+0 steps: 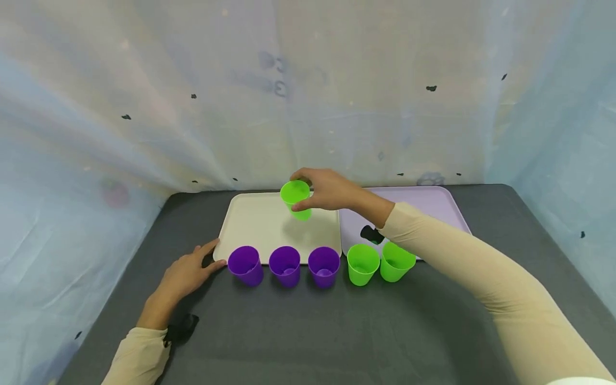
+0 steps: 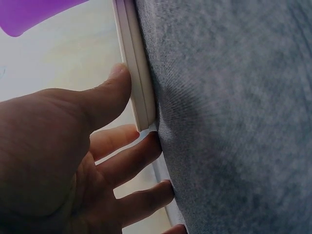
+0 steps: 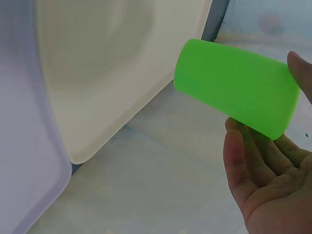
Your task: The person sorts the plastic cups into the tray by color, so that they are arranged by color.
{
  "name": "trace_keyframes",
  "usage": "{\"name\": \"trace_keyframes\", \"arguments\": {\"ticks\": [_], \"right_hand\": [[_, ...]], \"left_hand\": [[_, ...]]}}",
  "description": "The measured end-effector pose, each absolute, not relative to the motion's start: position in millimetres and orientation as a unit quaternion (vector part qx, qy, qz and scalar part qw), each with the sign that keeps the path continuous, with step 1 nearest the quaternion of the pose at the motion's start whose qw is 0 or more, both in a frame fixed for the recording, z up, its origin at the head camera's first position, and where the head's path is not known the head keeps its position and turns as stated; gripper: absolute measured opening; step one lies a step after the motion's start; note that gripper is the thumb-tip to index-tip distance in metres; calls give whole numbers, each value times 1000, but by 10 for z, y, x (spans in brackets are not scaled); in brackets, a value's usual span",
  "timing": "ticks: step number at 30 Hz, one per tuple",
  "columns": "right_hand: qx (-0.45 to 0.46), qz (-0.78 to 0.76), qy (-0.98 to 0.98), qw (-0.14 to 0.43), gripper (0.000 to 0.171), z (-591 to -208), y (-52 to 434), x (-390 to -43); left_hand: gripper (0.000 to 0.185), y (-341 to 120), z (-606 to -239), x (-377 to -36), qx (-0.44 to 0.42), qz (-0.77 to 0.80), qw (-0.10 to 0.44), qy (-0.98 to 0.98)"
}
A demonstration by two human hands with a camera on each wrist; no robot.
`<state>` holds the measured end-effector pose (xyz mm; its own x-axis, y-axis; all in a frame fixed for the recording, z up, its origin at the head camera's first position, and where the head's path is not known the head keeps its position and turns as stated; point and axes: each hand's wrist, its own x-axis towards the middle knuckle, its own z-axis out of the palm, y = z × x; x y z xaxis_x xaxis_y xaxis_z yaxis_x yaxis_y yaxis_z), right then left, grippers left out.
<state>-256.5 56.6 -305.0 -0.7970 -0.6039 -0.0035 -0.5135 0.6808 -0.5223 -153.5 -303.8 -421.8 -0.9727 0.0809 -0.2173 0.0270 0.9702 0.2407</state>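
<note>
In the head view my right hand (image 1: 327,190) pinches a green cup (image 1: 295,199) near its rim, thumb on one side and fingers on the other. The cup is held above the cream tray (image 1: 260,224), and its shadow falls on that tray. The right wrist view shows the cup (image 3: 234,87) sideways, with the thumb and fingers near its wider end. My left hand (image 1: 185,275) rests at the cream tray's near left corner; in the left wrist view its thumb touches the tray edge (image 2: 134,73), with extended fingers around the corner.
Three purple cups (image 1: 245,266), (image 1: 285,266), (image 1: 324,267) stand in a row along the cream tray's near edge. Two green cups (image 1: 363,264), (image 1: 397,262) continue the row before the lilac tray (image 1: 433,206), partly covered by my right arm. A sheet (image 1: 337,107) hangs behind the dark table (image 1: 313,331).
</note>
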Motion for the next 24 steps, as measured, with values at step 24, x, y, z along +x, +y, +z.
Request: {"name": "trace_keyframes", "arguments": {"ticks": [24], "right_hand": [[-359, -268, 880, 159, 73, -3297, -643, -2901]], "left_hand": [[93, -3059, -4165, -1503, 8, 111, 142, 984]]}}
